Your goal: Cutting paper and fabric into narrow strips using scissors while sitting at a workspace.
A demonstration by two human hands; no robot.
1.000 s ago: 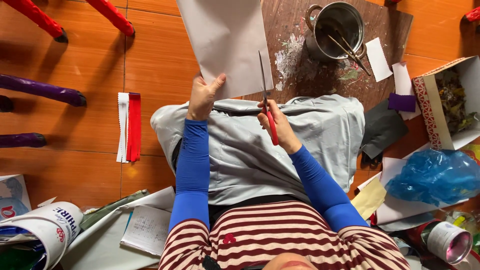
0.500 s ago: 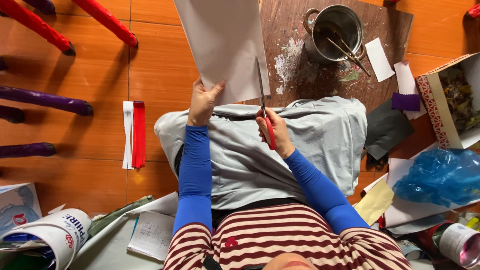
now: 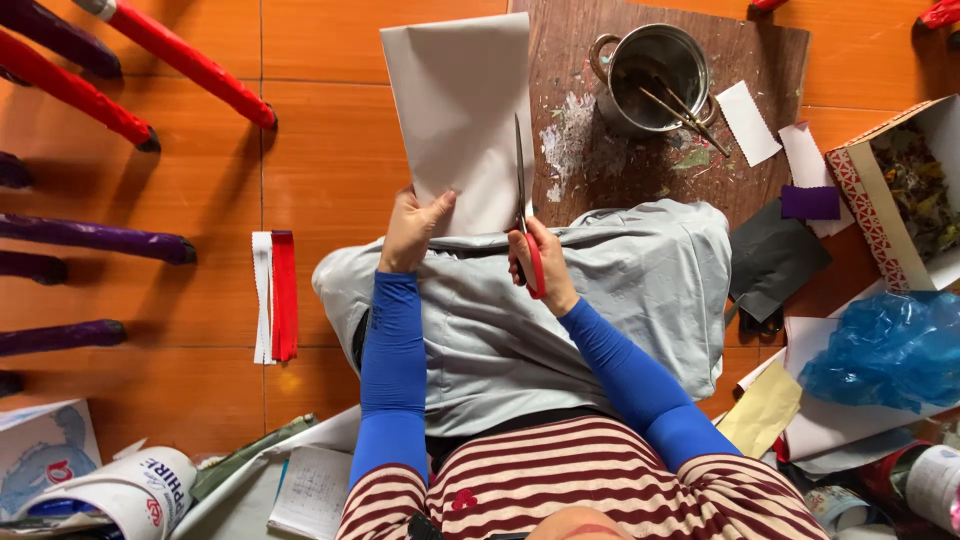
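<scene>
the left hand (image 3: 415, 228) pinched the bottom edge of a large pale grey sheet of paper (image 3: 458, 110), held up over the lap. the right hand (image 3: 540, 262) was closed around the red-handled scissors (image 3: 524, 215), blades running up the sheet's right edge. held at one corner only, the sheet could sag or twist, pulling the cut crooked or tearing it.

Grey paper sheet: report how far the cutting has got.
Done: red and white strips lie on the floor. In hand: the left hand holds the grey sheet; the right hand works red-handled scissors along its right edge. Left: most of the sheet looks uncut.
</scene>
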